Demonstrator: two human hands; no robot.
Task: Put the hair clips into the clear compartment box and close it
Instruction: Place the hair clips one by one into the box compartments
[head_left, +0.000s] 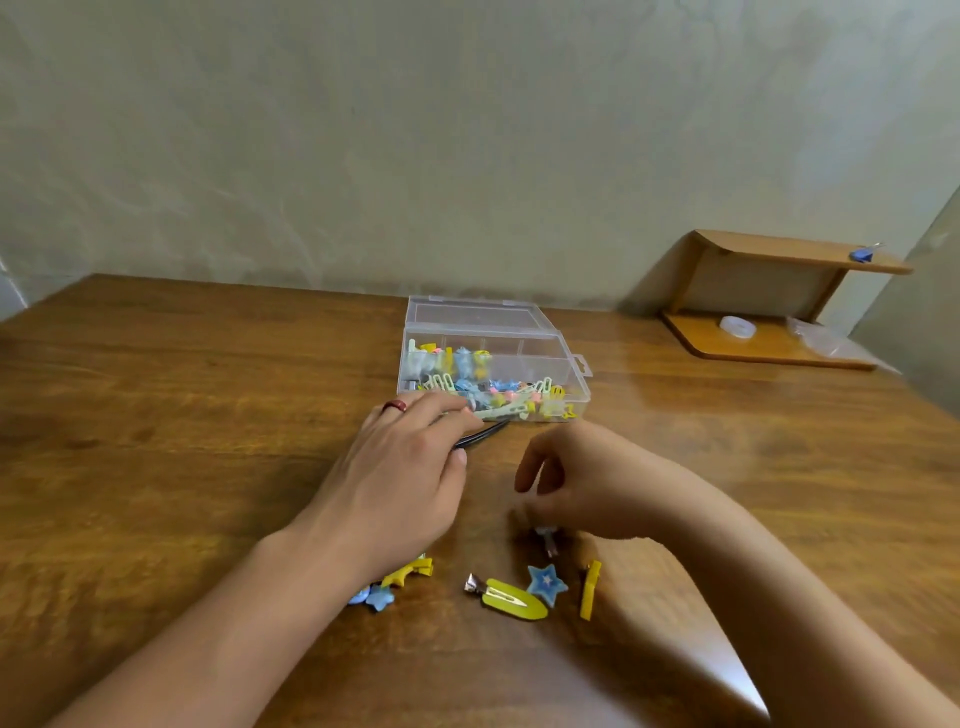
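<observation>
The clear compartment box (563, 364) lies open at the table's middle, lid flat behind it, with several coloured clips inside. My left hand (400, 467) is just in front of the box and pinches thin black clips (480, 434) between thumb and fingers. My right hand (587, 478) hovers to its right with fingers loosely curled downward; a small clip (549, 540) shows just under it, and whether the fingers hold it is unclear. Loose on the table near me lie a yellow clip (511, 597), a blue star clip (545, 584), a narrow yellow clip (589, 587) and more clips (400, 577) partly hidden under my left wrist.
The wooden table (182, 389) stands against a pale wall. A small wooden shelf (769, 301) sits at the back right, with a tape roll (737, 327) on its base and a blue binder clip (862, 254) on top.
</observation>
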